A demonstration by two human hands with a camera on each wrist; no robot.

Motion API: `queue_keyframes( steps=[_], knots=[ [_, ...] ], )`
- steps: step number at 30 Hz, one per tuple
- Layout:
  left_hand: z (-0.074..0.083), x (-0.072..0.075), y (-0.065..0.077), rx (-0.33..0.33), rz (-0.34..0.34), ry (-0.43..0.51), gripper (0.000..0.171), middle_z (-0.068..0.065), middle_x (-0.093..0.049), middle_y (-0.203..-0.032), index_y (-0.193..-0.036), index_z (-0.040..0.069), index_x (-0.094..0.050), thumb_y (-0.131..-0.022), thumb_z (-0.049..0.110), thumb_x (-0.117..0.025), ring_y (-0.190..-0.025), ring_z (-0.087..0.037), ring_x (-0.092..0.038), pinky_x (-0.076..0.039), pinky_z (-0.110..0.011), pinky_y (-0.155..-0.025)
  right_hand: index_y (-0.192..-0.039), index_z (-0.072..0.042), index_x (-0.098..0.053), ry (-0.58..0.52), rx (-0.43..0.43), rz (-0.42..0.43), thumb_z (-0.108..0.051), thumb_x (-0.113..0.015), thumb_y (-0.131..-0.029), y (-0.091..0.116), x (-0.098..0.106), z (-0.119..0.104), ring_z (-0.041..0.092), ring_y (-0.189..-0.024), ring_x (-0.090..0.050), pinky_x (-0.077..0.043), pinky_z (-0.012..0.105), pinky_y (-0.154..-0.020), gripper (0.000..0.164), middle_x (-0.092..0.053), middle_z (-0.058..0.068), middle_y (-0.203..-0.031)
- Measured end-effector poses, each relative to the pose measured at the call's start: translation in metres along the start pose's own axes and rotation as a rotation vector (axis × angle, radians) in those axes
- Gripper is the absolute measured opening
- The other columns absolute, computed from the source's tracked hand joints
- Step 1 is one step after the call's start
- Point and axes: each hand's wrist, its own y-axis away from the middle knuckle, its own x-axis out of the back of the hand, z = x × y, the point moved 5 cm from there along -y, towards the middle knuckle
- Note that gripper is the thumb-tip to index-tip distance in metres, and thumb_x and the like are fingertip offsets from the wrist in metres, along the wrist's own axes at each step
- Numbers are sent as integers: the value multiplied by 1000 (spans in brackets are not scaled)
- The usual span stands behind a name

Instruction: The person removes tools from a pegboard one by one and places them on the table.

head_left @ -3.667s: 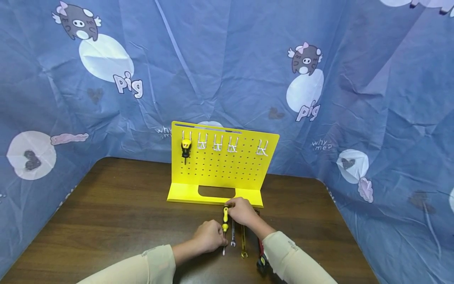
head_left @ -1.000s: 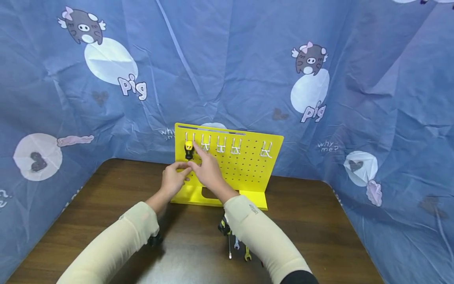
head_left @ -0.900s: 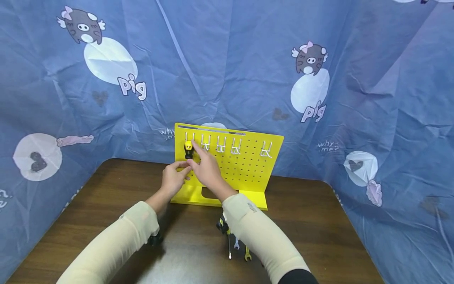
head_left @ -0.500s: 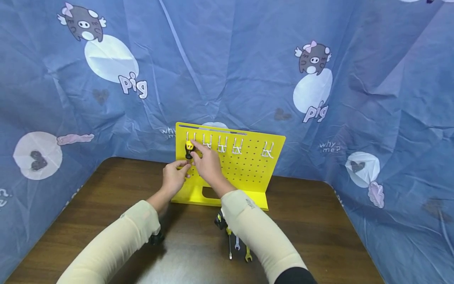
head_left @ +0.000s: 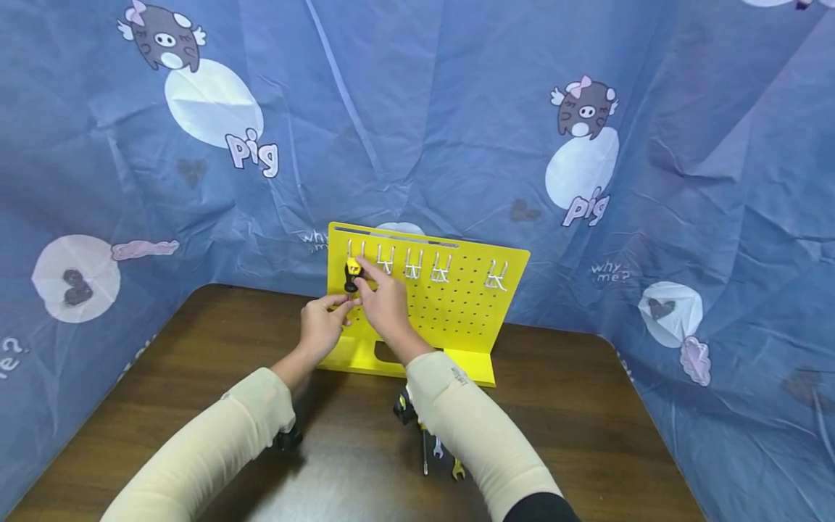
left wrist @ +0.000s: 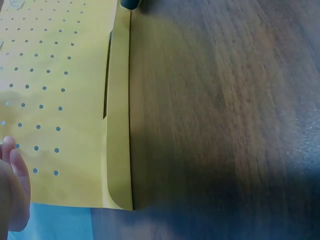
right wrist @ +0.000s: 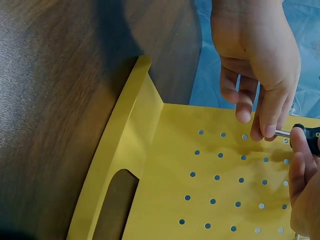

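A stubby screwdriver (head_left: pixel 352 270) with a yellow-topped black handle is at the leftmost hook of the yellow pegboard (head_left: pixel 450 319). My left hand (head_left: pixel 321 322) pinches its short metal shaft from below. The thumb and forefinger of my right hand (head_left: pixel 386 301) hold the handle from the right side. Seen from the right wrist, the left hand (right wrist: pixel 265 65) has thumb and fingertips on the shaft, close under the black handle (right wrist: pixel 309 135). Only some fingers of the left hand (left wrist: pixel 17 185) show in the left wrist view, where the screwdriver is out of sight.
Right of the hands, several white double hooks (head_left: pixel 441 268) stick out of the board. Partly under my right sleeve, a longer screwdriver (head_left: pixel 425 449), a silver wrench (head_left: pixel 438 446) and a yellowish wrench (head_left: pixel 459 469) lie on the brown wooden table (head_left: pixel 587 435). A blue curtain (head_left: pixel 417 145) hangs behind.
Earlier, both hands were at the longer screwdriver on the table, while the stubby one hung on its hook. Both have since moved up and left to the stubby screwdriver. Lately they hardly shift.
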Motion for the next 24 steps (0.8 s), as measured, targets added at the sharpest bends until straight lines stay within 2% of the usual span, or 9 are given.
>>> queue_keyframes(
  steps=[4, 10, 13, 17, 19, 24],
  knots=[
    [4, 2, 3, -2, 6, 1, 24, -19, -74, -104, -109, -2, -76, -94, 16, -74, -61, -19, -68, -48, -20, -48, -139, -23, -63, -9, 10, 10, -12, -68, -98, 2, 2, -2, 9, -32, -32, -36, 21, -35, 42, -73, 7, -117],
    [10, 3, 8, -24, 13, 7, 23, -21, -73, -103, -107, -4, -76, -92, 14, -75, -58, -16, -67, -49, -20, -49, -138, -19, -63, -62, 5, 4, -10, -67, -98, 4, 7, -5, 10, -34, -38, -38, 21, -37, 41, -73, 12, -116],
    [12, 4, 12, -40, 11, 5, 20, -22, -74, -99, -105, -4, -76, -93, 12, -75, -58, -17, -68, -51, -20, -51, -139, -18, -63, -92, -8, -15, -10, -66, -99, 4, 7, -4, 9, -39, -51, -40, 21, -38, 41, -73, 13, -115],
    [16, 7, 18, -41, 6, 3, 17, -21, -74, -96, -103, -5, -76, -93, 9, -73, -61, -21, -69, -53, -21, -54, -140, -17, -62, -162, -24, -58, -9, -65, -99, 6, 6, -5, 16, -57, -70, -47, 23, -42, 42, -72, 15, -113],
    [18, 8, 21, -39, 3, 4, 16, -20, -74, -95, -102, -5, -76, -94, 9, -73, -61, -22, -69, -53, -22, -54, -140, -17, -62, -192, -31, -75, -8, -64, -99, 6, 6, -6, 20, -62, -72, -50, 25, -45, 42, -72, 15, -111],
    [21, 10, 27, -38, 3, 8, 15, -18, -74, -90, -100, -4, -77, -93, 10, -73, -59, -18, -68, -53, -23, -54, -141, -17, -61, -221, -38, -98, -8, -63, -100, 8, 7, -9, 24, -64, -72, -54, 27, -49, 42, -72, 13, -107]
  ],
)
